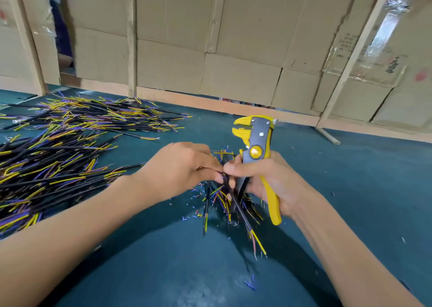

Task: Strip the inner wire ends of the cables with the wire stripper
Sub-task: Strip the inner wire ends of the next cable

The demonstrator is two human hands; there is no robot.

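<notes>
The left hand (184, 166) was closed in a pinch on a small bunch of black cables (236, 204), which hung down from the fingers toward the desk (350, 190). The right hand (264, 178) was wrapped around the yellow handles of the wire stripper (256, 143), and its thumb and first finger also touched the same bunch, just beside the left fingertips. The head of the tool pointed up and away from the person, above both hands, and no wire sat in its mouth.

Under the hands, many short bits of cut insulation (198, 204), blue and yellow, lay on the desk. I judge from this that a good number of wire ends were already stripped. Some ends at the bottom of the bunch looked bare and copper coloured, but the picture was too blurred there to be sure.

Far to the left of the left hand lay a big pile of cables (46, 166), and behind it a second pile (105, 115). I could not tell which pile was finished. It seemed that the work was in the middle, with much still left.
</notes>
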